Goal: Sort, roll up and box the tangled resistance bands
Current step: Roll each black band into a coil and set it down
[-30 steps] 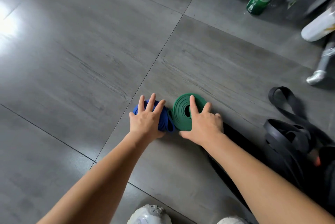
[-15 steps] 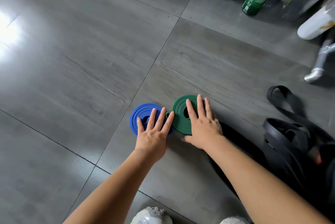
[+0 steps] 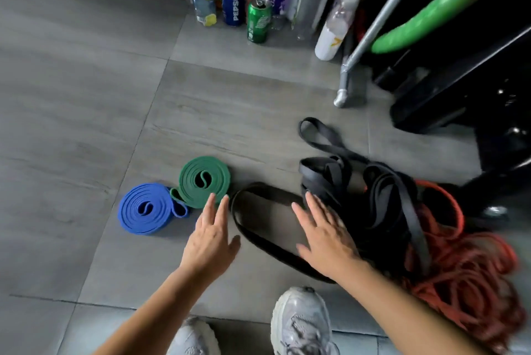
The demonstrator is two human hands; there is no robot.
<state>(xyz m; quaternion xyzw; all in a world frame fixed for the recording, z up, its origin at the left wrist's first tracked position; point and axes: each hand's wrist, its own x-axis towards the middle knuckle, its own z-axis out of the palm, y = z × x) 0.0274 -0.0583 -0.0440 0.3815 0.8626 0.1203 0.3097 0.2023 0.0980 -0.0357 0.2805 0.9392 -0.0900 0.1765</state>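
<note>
On the grey tiled floor (image 3: 86,101), left of centre in the frame, a rolled blue band (image 3: 145,209) and a rolled green band (image 3: 204,180) lie flat and touching, while a loose heap of black bands (image 3: 382,196) and a tangle of red bands (image 3: 465,268) sit at the right. The left hand (image 3: 211,235) is at the lower centre with straight fingers holding nothing, its tips at the green roll's near edge. The right hand (image 3: 324,234) is spread, fingers apart, over a black loop beside the heap; whether it touches cannot be told.
</note>
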